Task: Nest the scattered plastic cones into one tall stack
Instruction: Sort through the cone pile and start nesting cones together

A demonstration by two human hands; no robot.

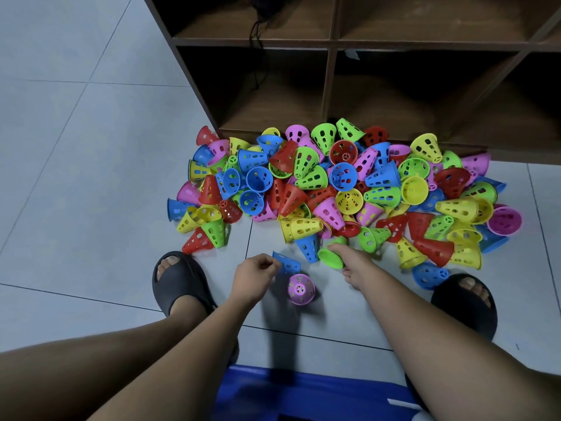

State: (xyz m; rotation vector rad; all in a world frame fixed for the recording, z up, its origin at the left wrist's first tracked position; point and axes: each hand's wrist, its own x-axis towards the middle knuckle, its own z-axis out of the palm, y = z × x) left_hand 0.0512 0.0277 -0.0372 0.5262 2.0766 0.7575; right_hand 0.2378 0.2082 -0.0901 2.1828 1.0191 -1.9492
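Note:
A big heap of perforated plastic cones [334, 183] in red, blue, green, yellow and pink lies on the tiled floor in front of a shelf. My left hand [255, 273] pinches the rim of a blue cone [288, 264] lying on its side near the heap's front edge. A pink cone [300, 289] stands on the floor just below it, tip up. My right hand [353, 261] grips a green cone [331, 256] lying on its side at the front of the heap.
A dark wooden cubby shelf [331, 86] stands behind the heap. My feet in black slippers [179, 284] [464, 302] flank my hands. A blue plastic seat [303, 393] sits under me at the bottom edge. Grey floor tiles [76, 177] stretch to the left.

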